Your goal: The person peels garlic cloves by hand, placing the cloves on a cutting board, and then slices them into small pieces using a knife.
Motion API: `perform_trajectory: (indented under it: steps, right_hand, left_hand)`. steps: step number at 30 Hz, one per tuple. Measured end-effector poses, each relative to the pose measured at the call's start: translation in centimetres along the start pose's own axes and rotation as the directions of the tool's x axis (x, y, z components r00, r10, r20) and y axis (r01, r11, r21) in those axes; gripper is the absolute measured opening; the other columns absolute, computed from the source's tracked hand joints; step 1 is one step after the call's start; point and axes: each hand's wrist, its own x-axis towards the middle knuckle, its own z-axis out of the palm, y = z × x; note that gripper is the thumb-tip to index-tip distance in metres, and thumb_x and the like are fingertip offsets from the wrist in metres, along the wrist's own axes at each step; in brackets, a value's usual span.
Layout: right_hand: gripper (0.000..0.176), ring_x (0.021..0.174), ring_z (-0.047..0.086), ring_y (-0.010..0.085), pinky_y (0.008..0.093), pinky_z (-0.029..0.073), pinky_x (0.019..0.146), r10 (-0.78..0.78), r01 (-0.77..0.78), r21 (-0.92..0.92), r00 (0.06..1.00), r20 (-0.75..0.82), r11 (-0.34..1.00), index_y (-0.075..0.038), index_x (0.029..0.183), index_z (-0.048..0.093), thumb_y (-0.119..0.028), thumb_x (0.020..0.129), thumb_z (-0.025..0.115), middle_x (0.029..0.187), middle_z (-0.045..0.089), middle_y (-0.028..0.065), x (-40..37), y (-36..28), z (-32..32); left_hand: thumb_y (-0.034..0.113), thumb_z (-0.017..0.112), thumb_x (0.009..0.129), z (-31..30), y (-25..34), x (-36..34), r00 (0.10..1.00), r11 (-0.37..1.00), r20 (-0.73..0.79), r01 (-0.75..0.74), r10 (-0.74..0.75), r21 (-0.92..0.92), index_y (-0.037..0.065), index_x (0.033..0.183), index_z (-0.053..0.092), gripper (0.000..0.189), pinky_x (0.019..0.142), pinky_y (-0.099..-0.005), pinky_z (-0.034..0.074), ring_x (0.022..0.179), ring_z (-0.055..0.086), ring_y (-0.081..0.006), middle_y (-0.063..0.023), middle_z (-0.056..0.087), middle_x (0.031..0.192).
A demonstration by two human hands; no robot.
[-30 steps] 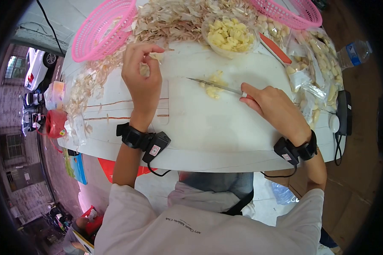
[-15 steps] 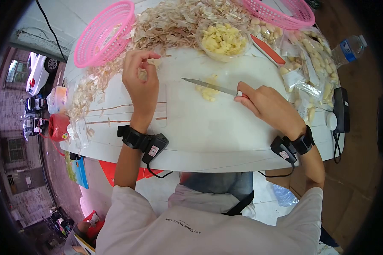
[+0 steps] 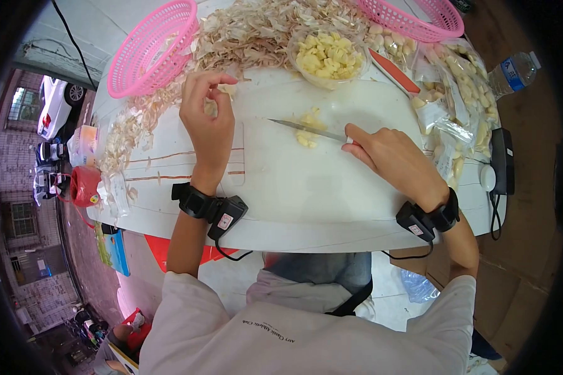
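My right hand [image 3: 388, 156] is closed around the handle of a knife [image 3: 303, 127]. Its blade points left and lies over a small heap of chopped garlic [image 3: 308, 139] on the white cutting board [image 3: 306, 187]. To the left, my left hand [image 3: 207, 122] is raised at the board's left edge with its fingers curled; a pale bit shows between them, too hidden to name. Beyond the board stands a clear bowl [image 3: 313, 81] of cut garlic pieces [image 3: 331, 56].
Dry garlic skins [image 3: 263, 31] spread over the table's far side, near two pink baskets [image 3: 122, 69] [image 3: 419, 28]. An orange-red knife [image 3: 394, 72] rests beside bagged garlic cloves [image 3: 475, 84]. A water bottle [image 3: 513, 75] and black adapter [image 3: 502, 162] are at the right edge.
My right hand and the knife have shifted very slightly, the blade now sitting a little lower across the chopped garlic. The left hand holds almost the same pose.
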Motion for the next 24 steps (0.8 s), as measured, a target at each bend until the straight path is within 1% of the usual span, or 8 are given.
perform_trajectory:
  steps: [2,6,8,9,11,18,20,24]
  right_hand:
    - [0.023,0.064,0.058,0.0401,0.0494,0.043,0.059,-0.011,0.011,-0.007,1.0,-0.015,1.0,-0.006,0.098,0.052,-0.029,0.098,0.052,0.062,0.055,0.0196,-0.03,-0.06,0.06]
    - [0.024,0.064,0.059,0.04,0.0491,0.043,0.059,0.004,-0.004,-0.015,1.0,0.016,1.0,-0.005,0.099,0.053,-0.029,0.098,0.052,0.063,0.057,0.0198,0.1,-0.03,-0.27]
    - [0.024,0.065,0.059,0.04,0.049,0.043,0.06,0.005,-0.005,-0.016,0.999,0.042,1.0,-0.005,0.1,0.053,-0.029,0.098,0.052,0.064,0.057,0.0199,0.18,0.07,-0.42]
    - [0.024,0.065,0.059,0.04,0.0488,0.043,0.06,0.014,-0.014,0.005,0.999,0.031,1.0,-0.005,0.1,0.053,-0.029,0.098,0.052,0.064,0.057,0.0201,0.2,0.08,-0.42]
    - [0.025,0.065,0.059,0.0399,0.0485,0.043,0.06,0.02,-0.02,0.027,0.999,0.025,0.999,-0.004,0.101,0.053,-0.029,0.098,0.052,0.064,0.057,0.0202,0.23,0.04,-0.38]
    - [0.026,0.067,0.06,0.0403,0.0493,0.045,0.061,0.038,-0.038,0.002,0.999,0.035,0.999,-0.005,0.101,0.053,-0.03,0.099,0.051,0.064,0.058,0.0196,0.2,-0.22,-0.41]
    - [0.026,0.068,0.061,0.0404,0.0497,0.047,0.061,0.038,-0.037,-0.017,0.998,0.058,0.999,-0.006,0.102,0.052,-0.032,0.099,0.049,0.065,0.06,0.0185,0.18,-0.25,-0.42]
    - [0.026,0.068,0.062,0.0394,0.0489,0.048,0.061,0.042,-0.039,-0.048,0.997,0.066,0.998,-0.007,0.103,0.053,-0.032,0.099,0.05,0.066,0.06,0.0179,0.16,-0.38,-0.27]
  left_hand:
    - [-0.013,0.046,0.082,-0.21,0.13,-0.07,0.999,0.999,0.048,0.023,-0.025,0.034,-0.001,0.089,0.061,0.021,0.077,-0.025,0.043,0.086,0.054,-0.0136,-0.0058,0.058,0.093]
    - [-0.013,0.046,0.083,-0.1,0.3,-0.01,0.998,0.999,0.046,0.036,-0.038,0.038,-0.001,0.089,0.061,0.021,0.077,-0.0251,0.044,0.086,0.054,-0.0138,-0.0056,0.058,0.093]
    - [-0.015,0.047,0.076,0.16,0.15,0.07,1.0,1.0,-0.018,0.008,-0.008,-0.017,0.004,0.086,0.065,0.028,0.065,-0.0271,0.041,0.076,0.052,-0.0155,-0.0051,0.058,0.087]
    - [-0.015,0.047,0.076,0.08,0.25,0.05,1.0,1.0,-0.021,0.009,-0.009,-0.017,0.004,0.086,0.065,0.028,0.065,-0.0271,0.041,0.076,0.052,-0.0155,-0.0051,0.058,0.087]
    - [-0.014,0.046,0.085,-0.29,0.64,-0.03,0.998,0.999,0.05,0.029,-0.031,0.027,-0.001,0.089,0.061,0.02,0.077,-0.0248,0.044,0.086,0.055,-0.014,-0.0057,0.058,0.093]
    - [-0.014,0.047,0.083,-0.14,0.48,0.02,0.999,0.999,0.046,0.025,-0.027,0.026,-0.001,0.088,0.061,0.02,0.076,-0.0248,0.043,0.086,0.055,-0.014,-0.0058,0.058,0.092]
    - [-0.015,0.047,0.076,0.03,0.13,0.04,1.0,1.0,-0.007,-0.005,0.005,-0.017,0.004,0.086,0.065,0.028,0.064,-0.0266,0.04,0.077,0.054,-0.0149,-0.0044,0.059,0.088]
    - [-0.015,0.047,0.076,-0.04,0.22,0.06,1.0,1.0,0.0,-0.001,0.001,-0.022,0.004,0.086,0.065,0.027,0.064,-0.0268,0.04,0.078,0.054,-0.015,-0.0046,0.06,0.088]
